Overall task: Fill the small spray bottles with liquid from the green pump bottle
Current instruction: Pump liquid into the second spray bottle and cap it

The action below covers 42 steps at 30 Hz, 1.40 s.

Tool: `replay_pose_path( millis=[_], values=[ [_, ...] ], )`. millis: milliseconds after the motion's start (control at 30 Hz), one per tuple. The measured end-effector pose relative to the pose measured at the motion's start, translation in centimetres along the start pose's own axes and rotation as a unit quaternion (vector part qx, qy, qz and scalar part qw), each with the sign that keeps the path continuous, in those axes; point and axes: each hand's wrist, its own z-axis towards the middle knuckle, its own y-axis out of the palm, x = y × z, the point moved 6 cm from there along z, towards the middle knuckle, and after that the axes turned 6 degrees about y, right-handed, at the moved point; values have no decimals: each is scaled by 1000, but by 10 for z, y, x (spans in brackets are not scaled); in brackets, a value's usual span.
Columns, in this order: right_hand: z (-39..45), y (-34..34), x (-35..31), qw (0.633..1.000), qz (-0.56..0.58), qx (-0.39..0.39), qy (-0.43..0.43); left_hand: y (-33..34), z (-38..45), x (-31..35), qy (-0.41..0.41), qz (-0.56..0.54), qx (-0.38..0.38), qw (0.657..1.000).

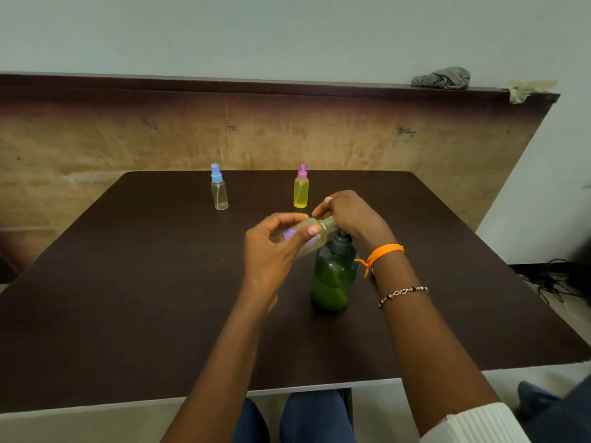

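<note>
- A dark brown table [160,298] fills the middle and lower frame, its pale front edge running along the bottom.
- Behind it, across the upper half, a worn plywood panel [128,139] stands against a pale wall [287,33], capped by a dark ledge.
- On that ledge at upper right lies a crumpled grey cloth [443,78]; just right of it the panel's corner is frayed.
- At the right edge, black cables [553,282] lie on the floor.
- The green pump bottle [332,276] stands upright right of the table's centre.
- The left hand [271,251] holds a small clear bottle [311,236] tilted above the pump, thumb and fingers curled round its body.
- The right hand [348,215] has its fingers bunched at the small bottle's threaded neck, over the pump head; whether they pinch the neck or press the pump, I cannot tell.
- An orange thread [382,252] and a bead bracelet [403,294] circle the right wrist.
- Toward the far edge stand two capped spray bottles, well apart: a blue-capped bottle [219,188], nearly empty, at centre left, and a pink-capped bottle [301,188] full of yellow liquid.
</note>
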Motion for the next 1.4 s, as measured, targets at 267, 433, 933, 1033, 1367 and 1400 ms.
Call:
replay_pose_path(
  millis=[267, 433, 933, 1033, 1367, 1400],
  values=[
    [-8, 0, -9, 999, 38, -27, -13, -3, 1, 1, -37, -32, 22, 999],
    [-6, -2, -7, 999, 38, -12, -20, 4, 0, 4, -41, -36, -57, 997],
    [-7, -1, -4, 996, 87, -7, -5, -7, 1, -2, -53, -108, -101, 988],
    [-7, -1, -1, 996, 90, 10, -13, -8, -1, -4, -51, -112, -102, 987],
    [-10, 0, -7, 996, 86, -19, -10, -11, -2, -2, -43, -119, -89, 988],
    [-9, 0, -5, 996, 91, -7, -11, -10, -3, -4, -43, -117, -91, 988]
  ],
)
